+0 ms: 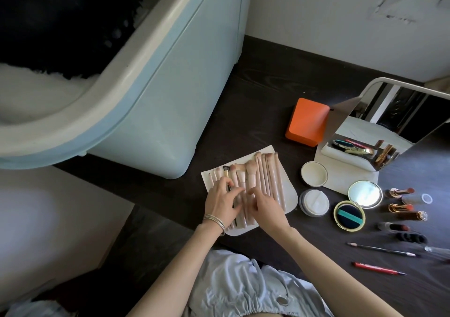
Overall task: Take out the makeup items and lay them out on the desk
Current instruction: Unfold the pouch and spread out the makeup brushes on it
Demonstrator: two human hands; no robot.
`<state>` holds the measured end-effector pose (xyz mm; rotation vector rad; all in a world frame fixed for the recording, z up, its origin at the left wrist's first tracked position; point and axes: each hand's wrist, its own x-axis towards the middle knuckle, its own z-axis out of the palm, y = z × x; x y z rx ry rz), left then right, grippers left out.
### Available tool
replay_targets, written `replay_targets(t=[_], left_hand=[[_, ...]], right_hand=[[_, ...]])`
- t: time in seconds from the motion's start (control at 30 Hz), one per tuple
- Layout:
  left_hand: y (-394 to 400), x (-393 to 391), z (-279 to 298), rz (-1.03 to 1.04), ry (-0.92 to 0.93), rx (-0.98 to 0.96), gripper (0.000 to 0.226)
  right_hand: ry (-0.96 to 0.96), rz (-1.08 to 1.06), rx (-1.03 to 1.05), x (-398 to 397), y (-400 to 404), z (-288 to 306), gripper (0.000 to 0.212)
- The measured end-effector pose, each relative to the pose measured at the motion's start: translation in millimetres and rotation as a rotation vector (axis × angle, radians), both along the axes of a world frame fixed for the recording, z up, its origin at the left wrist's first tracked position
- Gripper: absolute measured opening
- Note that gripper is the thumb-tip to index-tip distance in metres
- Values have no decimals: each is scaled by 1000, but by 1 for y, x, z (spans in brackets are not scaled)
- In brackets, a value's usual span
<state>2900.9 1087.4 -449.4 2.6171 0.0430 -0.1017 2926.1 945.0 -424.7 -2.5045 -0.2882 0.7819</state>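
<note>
Leftmost, a big pale blue case stands open on the dark desk, its lid tilted up and its inside too dark to read. Just beside its lower corner lies a white pouch spread flat, with a row of pink-handled makeup brushes side by side on it, bristles pointing away from the person. Both hands rest on the brush handles. The left hand, with thin bangles at the wrist, has its fingers bent over the handles at the left of the row, by a black-and-gold brush; whether it pinches one I cannot tell. The right hand lies just beside it with fingers loosely curved down onto the middle handles, fingertips nearly meeting those of the left.

Further right, an orange box sits behind a round white jar lid and a powder jar. Next comes an open gold compact, mirror up, in front of a standing mirror. Beyond it lie several lipsticks, and nearer the person a dark pencil and a red pencil, well apart from the pouch.
</note>
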Motion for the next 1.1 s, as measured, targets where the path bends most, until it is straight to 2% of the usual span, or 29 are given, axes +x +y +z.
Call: replay_targets(t=[0.17,0.5,0.87,1.1], left_hand=[[0,1,-1,7,36,21,50],[-2,2,2,6,50,98,55],[-3,2,1,42,26,95,47],[-3,2,4,15,-15,65,40]], right_hand=[[-46,15,11,4,1,2,29],[-75,12,-15,9,8,0,27],[-121,32,28,10,3,-1,30],[-104,-95,84,2,-5,-5,35]])
